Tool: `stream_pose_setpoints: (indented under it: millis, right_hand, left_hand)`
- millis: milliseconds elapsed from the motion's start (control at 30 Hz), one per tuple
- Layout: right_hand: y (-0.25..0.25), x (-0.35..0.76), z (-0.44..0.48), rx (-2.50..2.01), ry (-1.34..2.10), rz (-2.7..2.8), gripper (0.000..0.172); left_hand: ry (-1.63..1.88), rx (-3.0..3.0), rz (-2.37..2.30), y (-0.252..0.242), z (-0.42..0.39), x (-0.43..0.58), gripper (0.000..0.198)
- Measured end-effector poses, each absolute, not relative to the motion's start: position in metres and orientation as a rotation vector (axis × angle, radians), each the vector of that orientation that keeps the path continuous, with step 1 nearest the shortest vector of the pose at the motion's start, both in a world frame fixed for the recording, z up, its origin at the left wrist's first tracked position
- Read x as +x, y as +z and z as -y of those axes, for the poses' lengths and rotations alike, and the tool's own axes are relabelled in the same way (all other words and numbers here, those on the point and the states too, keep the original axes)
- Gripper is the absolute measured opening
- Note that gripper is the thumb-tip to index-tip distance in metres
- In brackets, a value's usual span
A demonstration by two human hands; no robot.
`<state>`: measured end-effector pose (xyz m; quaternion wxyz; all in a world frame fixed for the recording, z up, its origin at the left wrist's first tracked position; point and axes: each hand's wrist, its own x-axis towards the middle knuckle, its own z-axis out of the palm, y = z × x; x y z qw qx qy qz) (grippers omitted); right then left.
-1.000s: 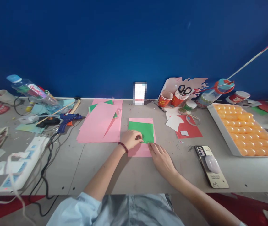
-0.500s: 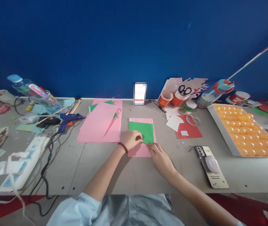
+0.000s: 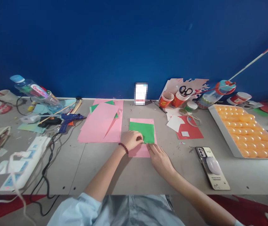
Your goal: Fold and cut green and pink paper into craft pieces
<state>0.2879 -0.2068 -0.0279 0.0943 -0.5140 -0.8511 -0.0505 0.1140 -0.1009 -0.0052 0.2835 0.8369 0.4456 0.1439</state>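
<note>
A green sheet of paper (image 3: 145, 128) lies on a slightly larger pink sheet (image 3: 137, 153) in front of me. At the green sheet's near edge, my left hand (image 3: 132, 140) is closed, thumb and fingertips pinching the paper there. A dark red bead bracelet (image 3: 123, 147) circles that wrist. My right hand (image 3: 160, 157) rests with its fingers stretched out, fingertips touching the near edge of the green sheet close to the left hand. The fingers partly cover the edge between them.
Larger pink sheets (image 3: 98, 125) lie to the left, beside a blue glue gun (image 3: 69, 120) and a white power strip (image 3: 26, 166). On the right are a phone (image 3: 212, 180), a red sheet (image 3: 192, 133), paper cups (image 3: 165, 101) and a tray of orange balls (image 3: 244, 128).
Both hands stay at the green sheet's near edge with almost no movement. The whole view has shifted very slightly.
</note>
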Motion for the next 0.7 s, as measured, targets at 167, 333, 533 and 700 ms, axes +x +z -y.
stream_pose_setpoints:
  millis: [167,333,533,700]
  right_hand:
    - [-0.0342,0.2866,0.2086,-1.546,-0.116,2.42,0.051]
    - [-0.0375,0.2874,0.2105,-1.552,-0.02,2.266,0.047]
    - [-0.0375,0.2878,0.2125,-1.595,0.029,2.194,0.044]
    - [-0.0349,0.2885,0.212,-1.621,0.085,2.117,0.042]
  left_hand:
    - [0.384,2.241,-1.189,-0.0045,0.101,0.1135,0.015]
    - [0.348,2.245,-1.188,-0.0035,0.1003,0.1131,0.015]
    - [0.356,2.232,-1.177,-0.005,0.0999,0.113,0.014]
    - [0.365,2.25,-1.164,-0.0054,0.1004,0.1127,0.014]
